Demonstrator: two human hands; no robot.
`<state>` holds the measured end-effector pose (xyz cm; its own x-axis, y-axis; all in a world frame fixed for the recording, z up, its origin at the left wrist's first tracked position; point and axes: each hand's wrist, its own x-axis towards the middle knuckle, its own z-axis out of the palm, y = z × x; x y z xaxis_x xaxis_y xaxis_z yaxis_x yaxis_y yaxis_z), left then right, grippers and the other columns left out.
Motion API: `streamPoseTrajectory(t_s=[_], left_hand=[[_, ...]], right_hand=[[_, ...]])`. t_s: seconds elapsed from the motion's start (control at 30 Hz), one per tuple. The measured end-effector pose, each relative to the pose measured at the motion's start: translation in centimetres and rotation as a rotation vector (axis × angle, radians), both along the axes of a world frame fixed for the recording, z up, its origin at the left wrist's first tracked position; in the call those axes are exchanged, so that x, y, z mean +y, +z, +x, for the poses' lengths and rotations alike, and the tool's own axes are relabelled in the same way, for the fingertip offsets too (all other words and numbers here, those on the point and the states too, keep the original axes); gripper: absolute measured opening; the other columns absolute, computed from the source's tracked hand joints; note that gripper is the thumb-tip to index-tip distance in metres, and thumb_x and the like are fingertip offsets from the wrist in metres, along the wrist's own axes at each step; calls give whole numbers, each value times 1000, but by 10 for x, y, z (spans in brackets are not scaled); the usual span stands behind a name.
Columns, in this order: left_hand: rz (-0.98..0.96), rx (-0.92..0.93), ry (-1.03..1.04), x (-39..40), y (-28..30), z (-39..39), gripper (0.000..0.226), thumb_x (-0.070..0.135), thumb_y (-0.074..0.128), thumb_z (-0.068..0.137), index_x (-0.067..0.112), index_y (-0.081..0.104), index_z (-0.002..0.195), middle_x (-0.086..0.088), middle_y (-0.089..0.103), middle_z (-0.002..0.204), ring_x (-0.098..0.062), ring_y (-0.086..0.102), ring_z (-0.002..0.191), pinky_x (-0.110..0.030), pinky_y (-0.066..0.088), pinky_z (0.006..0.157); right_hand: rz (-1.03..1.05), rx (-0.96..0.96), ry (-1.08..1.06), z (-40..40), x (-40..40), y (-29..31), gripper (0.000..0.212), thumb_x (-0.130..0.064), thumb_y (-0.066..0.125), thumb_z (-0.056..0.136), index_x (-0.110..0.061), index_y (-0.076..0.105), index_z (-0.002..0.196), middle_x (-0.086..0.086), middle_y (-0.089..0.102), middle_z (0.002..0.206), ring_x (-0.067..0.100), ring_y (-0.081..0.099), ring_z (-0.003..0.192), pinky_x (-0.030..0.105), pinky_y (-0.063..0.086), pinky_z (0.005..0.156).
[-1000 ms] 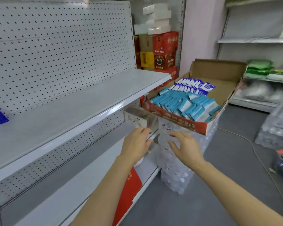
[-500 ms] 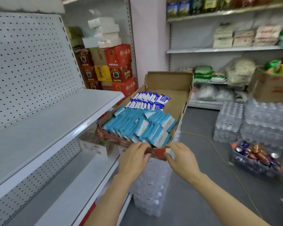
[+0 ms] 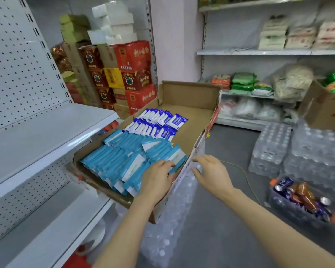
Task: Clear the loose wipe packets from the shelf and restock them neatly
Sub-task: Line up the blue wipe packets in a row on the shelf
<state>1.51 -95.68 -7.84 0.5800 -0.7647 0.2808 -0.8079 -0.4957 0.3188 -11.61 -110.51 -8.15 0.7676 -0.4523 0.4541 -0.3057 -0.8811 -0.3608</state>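
An open cardboard box (image 3: 190, 91) rests on a stack of shrink-wrapped water bottles (image 3: 174, 215) beside the white shelf (image 3: 39, 132). Light blue wipe packets (image 3: 120, 157) stand in rows in its near half. Behind them are dark blue and white packets (image 3: 159, 122); the far right part of the box floor is bare. My left hand (image 3: 157, 178) reaches over the near corner, and its fingers lie on the light blue packets. My right hand (image 3: 211, 175) is outside the box's right wall, fingers spread and loosely bent, fingertips at the rim.
Red and yellow cartons (image 3: 135, 74) are stacked behind the box. More water packs (image 3: 275, 149) and a crate of cans (image 3: 302, 200) stand on the floor to the right. A yellow cable (image 3: 246, 175) crosses the grey floor. Stocked shelves line the far wall.
My view has risen and turned right. My left hand moved from the box's front edge into the box onto the packets. My right hand shifted to the right wall.
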Motion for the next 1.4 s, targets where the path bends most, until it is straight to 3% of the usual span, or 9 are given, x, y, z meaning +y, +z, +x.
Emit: streamPoseTrajectory(t_s=[0.23,0.67,0.83,0.97,1.07,1.17,1.27,1.4], left_hand=[[40,10,77,-59,-1,29,28,32,55,97,28,59,125,9,60,125,-15,54,115,-32,46,85],[201,52,349,-161,-20,176,29,23,61,92,23,62,121,-3,64,119,-24,60,108,-35,49,81],[491,-20,461,-189,-28,211,36,41,58,93,20,61,122,-4,63,121,-25,55,113,-34,45,88],[680,51,563,-220,-33,233,71,67,66,76,19,53,126,-6,57,129,-24,51,121,-35,37,99],[763,81,624,-239,-39,237,88,60,77,67,15,43,134,-6,57,131,-24,49,125,-36,32,102],[812,127,650,-250,-41,240,77,53,79,68,19,48,129,-5,59,127,-25,49,123,-35,32,101],[752,228,665,-254,-42,245,61,46,77,71,25,53,123,-4,57,127,-25,50,122,-37,38,100],[215,459,798,-244,-30,254,33,30,82,71,28,62,97,1,65,105,-23,62,98,-33,51,82]], right_hand=[[40,-7,49,34,-74,-5,26,-21,66,88,-14,69,112,1,70,109,25,62,102,34,50,84],[-25,-31,108,156,-189,4,23,-15,70,83,-9,69,106,7,70,102,29,63,98,36,50,81],[13,28,133,187,-213,-7,25,-16,67,85,-11,68,109,6,69,102,28,62,98,36,49,78],[14,64,181,219,-238,-12,26,-12,66,83,-10,69,109,8,70,103,32,62,99,37,48,80],[22,166,217,249,-258,-16,34,-15,60,85,-12,65,119,7,67,114,31,58,109,36,45,84],[33,264,249,281,-279,-23,33,-18,56,86,-13,63,119,6,65,113,28,57,106,33,43,78],[96,337,256,313,-304,-28,27,-21,56,85,-15,62,111,6,65,102,30,58,95,32,42,66],[244,433,238,352,-331,-36,18,-22,62,80,-8,59,91,9,64,83,30,58,82,31,40,57]])
